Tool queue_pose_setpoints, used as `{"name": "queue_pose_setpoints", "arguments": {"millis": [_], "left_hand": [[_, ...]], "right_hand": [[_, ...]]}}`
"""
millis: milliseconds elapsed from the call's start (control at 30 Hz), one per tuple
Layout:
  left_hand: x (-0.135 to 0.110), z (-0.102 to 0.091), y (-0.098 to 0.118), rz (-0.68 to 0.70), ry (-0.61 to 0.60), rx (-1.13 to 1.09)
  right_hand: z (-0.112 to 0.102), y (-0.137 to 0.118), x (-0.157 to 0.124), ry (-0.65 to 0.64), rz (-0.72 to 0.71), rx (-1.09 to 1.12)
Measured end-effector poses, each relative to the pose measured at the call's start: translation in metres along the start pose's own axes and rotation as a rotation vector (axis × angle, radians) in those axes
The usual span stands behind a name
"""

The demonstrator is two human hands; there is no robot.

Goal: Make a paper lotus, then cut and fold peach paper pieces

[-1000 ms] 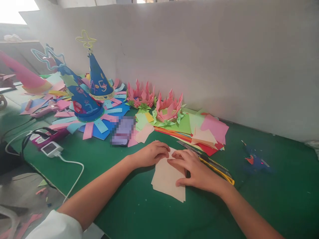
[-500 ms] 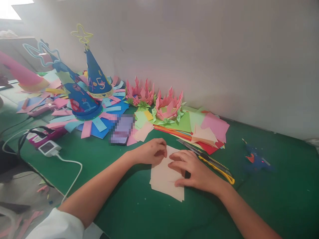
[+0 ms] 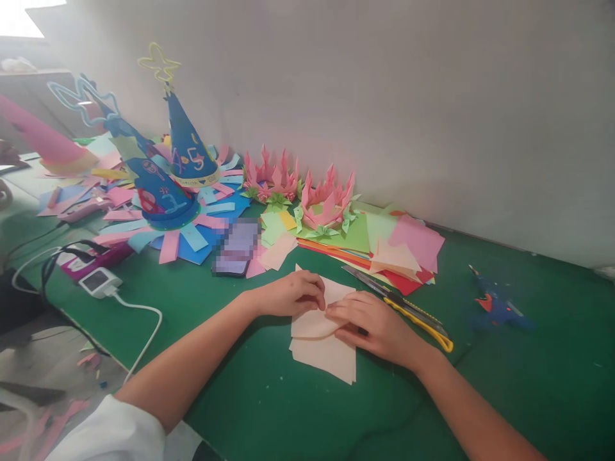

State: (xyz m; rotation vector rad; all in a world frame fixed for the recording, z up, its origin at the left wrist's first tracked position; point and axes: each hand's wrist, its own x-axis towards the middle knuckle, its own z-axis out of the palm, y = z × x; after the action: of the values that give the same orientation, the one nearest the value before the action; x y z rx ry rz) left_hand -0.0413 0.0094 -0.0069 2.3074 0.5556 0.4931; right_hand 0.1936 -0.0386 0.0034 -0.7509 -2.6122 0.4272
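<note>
A cream sheet of paper (image 3: 323, 349) lies on the green table (image 3: 250, 397) in front of me. Its upper part is lifted and curling over the lower part. My left hand (image 3: 291, 293) pinches the raised paper from the left, fingers closed on it. My right hand (image 3: 372, 323) meets it from the right, fingertips closed on the same fold, palm resting over the sheet's right side.
A yellow utility knife (image 3: 413, 315) lies just right of my right hand. Behind are a stack of coloured paper (image 3: 398, 250), pink paper flowers (image 3: 327, 205), blue cone hats (image 3: 189, 150), a phone (image 3: 237, 246), a charger with cable (image 3: 100, 282) and a blue glue gun (image 3: 497, 304).
The flat cream sheet has had its upper part lifted and folded toward me. Both hands shifted slightly toward each other on the fold.
</note>
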Motion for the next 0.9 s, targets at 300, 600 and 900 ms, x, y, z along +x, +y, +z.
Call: {"name": "queue_pose_setpoints", "arguments": {"millis": [300, 600, 900], "left_hand": [[0.000, -0.001, 0.003, 0.025, -0.018, -0.043], [0.000, -0.001, 0.004, -0.064, 0.001, -0.116], [0.000, -0.005, 0.004, -0.120, -0.015, -0.158]], "right_hand": [[0.011, 0.000, -0.002, 0.092, -0.081, -0.162], [0.011, -0.005, 0.004, 0.070, 0.069, 0.029], [0.008, 0.000, 0.000, -0.012, 0.133, 0.219]]}}
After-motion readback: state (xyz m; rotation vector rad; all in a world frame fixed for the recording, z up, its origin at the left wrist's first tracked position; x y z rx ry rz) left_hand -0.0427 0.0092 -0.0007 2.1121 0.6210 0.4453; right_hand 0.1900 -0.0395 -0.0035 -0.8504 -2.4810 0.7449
